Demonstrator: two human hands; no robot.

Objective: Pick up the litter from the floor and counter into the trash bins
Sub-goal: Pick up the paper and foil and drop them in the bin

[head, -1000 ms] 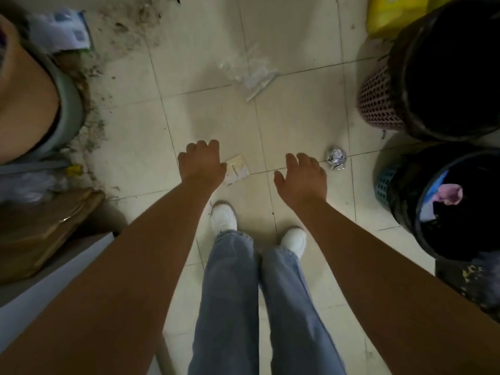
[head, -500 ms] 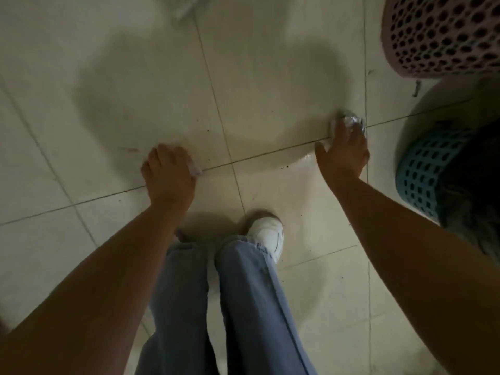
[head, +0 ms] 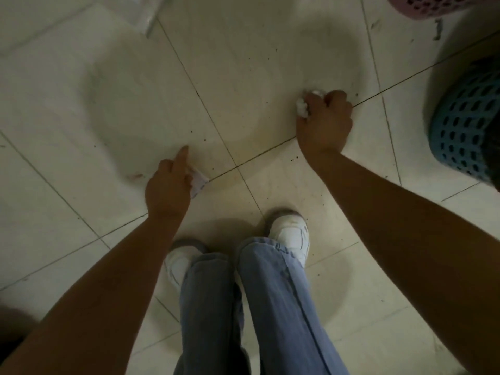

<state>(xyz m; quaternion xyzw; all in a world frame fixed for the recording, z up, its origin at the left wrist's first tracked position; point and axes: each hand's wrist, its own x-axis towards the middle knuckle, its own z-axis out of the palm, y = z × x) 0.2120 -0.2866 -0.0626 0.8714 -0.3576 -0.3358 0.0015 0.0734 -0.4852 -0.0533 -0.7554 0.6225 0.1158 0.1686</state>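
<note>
The pale, glossy tiled floor [head: 243, 63], speckled with dark crumbs, fills the view. A blue perforated plastic bin [head: 465, 125] stands at the right edge, and a pink perforated bin [head: 433, 6] is cut off at the top. The right hand [head: 323, 120] has its fingers curled tight around a crumpled shiny ball [head: 303, 109] at floor level. The left hand [head: 169, 185] pinches a flat paper scrap [head: 198, 182] near a tile seam, index finger extended.
</note>
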